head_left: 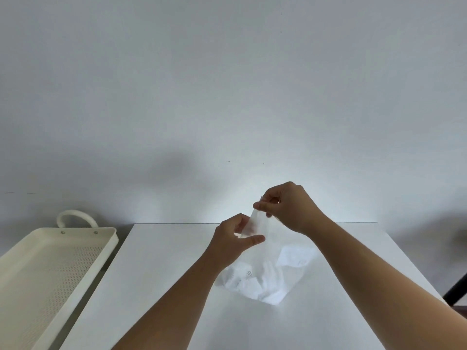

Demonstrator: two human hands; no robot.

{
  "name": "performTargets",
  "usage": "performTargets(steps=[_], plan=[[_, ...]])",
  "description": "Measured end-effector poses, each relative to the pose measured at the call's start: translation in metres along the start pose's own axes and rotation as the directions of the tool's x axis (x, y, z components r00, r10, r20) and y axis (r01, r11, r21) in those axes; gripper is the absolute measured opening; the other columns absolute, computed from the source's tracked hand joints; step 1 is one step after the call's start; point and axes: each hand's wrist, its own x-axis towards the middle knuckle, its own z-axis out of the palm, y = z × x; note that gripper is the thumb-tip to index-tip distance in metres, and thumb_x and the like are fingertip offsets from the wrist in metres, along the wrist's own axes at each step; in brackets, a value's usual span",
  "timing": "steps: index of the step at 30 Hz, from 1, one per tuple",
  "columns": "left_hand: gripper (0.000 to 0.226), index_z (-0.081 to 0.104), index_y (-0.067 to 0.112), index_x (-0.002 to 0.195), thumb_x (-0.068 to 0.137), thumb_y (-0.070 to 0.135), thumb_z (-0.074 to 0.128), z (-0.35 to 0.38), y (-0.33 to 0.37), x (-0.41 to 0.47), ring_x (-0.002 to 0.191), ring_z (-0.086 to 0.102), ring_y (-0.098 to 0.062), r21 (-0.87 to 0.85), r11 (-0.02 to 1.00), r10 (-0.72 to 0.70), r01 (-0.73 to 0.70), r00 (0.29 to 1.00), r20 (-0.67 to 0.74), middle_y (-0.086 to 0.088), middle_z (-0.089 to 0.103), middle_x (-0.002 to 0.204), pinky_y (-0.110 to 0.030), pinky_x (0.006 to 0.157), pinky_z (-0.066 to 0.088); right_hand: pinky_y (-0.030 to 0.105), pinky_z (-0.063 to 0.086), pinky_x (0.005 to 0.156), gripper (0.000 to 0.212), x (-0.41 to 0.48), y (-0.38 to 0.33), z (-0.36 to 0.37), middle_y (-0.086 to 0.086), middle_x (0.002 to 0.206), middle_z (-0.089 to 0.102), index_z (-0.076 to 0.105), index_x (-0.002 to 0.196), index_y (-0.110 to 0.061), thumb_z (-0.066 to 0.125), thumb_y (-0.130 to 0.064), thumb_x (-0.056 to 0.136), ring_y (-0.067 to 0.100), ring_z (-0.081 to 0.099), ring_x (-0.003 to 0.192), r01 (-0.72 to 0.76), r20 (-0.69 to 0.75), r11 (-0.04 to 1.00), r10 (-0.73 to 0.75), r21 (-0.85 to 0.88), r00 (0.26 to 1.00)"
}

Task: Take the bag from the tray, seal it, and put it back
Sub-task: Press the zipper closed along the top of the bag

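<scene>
A clear plastic bag (267,276) with crumpled white paper inside rests on the white table (161,274), its top edge lifted off the surface. My right hand (285,205) pinches the upper corner of the bag's mouth between thumb and fingers. My left hand (235,238) grips the bag's top edge lower down and to the left, thumb pointing right. The cream perforated tray (50,263) with a loop handle sits to the left of the table, with nothing in it.
A plain grey-white wall (227,97) stands right behind the table. A dark chair or stand leg (454,289) shows at the right edge. A gap separates the tray from the table's left edge.
</scene>
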Motion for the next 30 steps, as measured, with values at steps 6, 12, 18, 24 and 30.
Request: performTargets(steps=[6,12,18,24,30], plan=[[0.012,0.07,0.023,0.069,0.081,0.023,0.071,-0.007,0.004,-0.002,0.061,0.056,0.002,-0.085,0.996,-0.014,0.014,1.0,-0.002,0.017,0.066,0.061,-0.012,0.065,0.041,0.035,0.043,0.093,0.007,-0.012,0.02,0.009,-0.016,0.108,0.062,0.068,0.075,-0.031,0.073,-0.036,0.077,0.01,0.057,0.097,0.082,0.105,0.99,-0.07,-0.117,0.992],[0.002,0.071,0.015,0.08,0.08,0.013,0.072,-0.019,0.0,-0.004,0.078,0.065,-0.008,-0.209,0.977,-0.033,0.038,0.999,0.028,0.003,0.073,0.08,-0.02,0.078,0.05,0.021,0.044,0.088,0.004,-0.005,0.017,0.015,-0.014,0.101,0.072,0.07,0.076,-0.032,0.072,-0.032,0.08,-0.008,0.06,0.093,0.094,0.182,0.996,-0.093,0.005,0.979],[0.008,0.073,0.017,0.088,0.081,0.013,0.072,-0.032,-0.004,-0.01,0.087,0.069,-0.005,-0.352,0.932,-0.08,0.082,0.997,0.021,0.005,0.076,0.086,-0.008,0.074,0.049,0.025,0.047,0.072,0.009,0.002,0.012,0.033,-0.012,0.077,0.065,0.071,0.071,-0.023,0.076,-0.028,0.076,0.008,0.06,0.075,0.075,0.078,0.997,-0.076,0.011,0.994],[0.005,0.075,0.016,0.084,0.079,0.015,0.074,-0.037,-0.003,-0.011,0.076,0.069,-0.007,-0.417,0.908,-0.124,0.04,0.976,-0.178,0.003,0.076,0.076,-0.01,0.07,0.051,0.031,0.052,0.07,0.017,0.003,0.004,0.047,0.003,0.075,0.073,0.072,0.071,-0.016,0.079,-0.032,0.07,0.016,0.067,0.075,0.074,0.03,0.997,-0.075,0.018,0.997],[0.004,0.077,0.021,0.078,0.078,0.018,0.074,-0.038,-0.004,-0.017,0.074,0.069,-0.006,-0.451,0.892,-0.136,0.029,0.969,-0.207,0.004,0.077,0.074,-0.008,0.067,0.049,0.006,0.044,0.058,0.013,0.009,0.002,0.056,-0.011,0.064,0.069,0.069,0.064,-0.019,0.077,-0.019,0.073,-0.007,0.06,0.061,0.099,0.025,0.991,-0.101,0.093,0.995]])
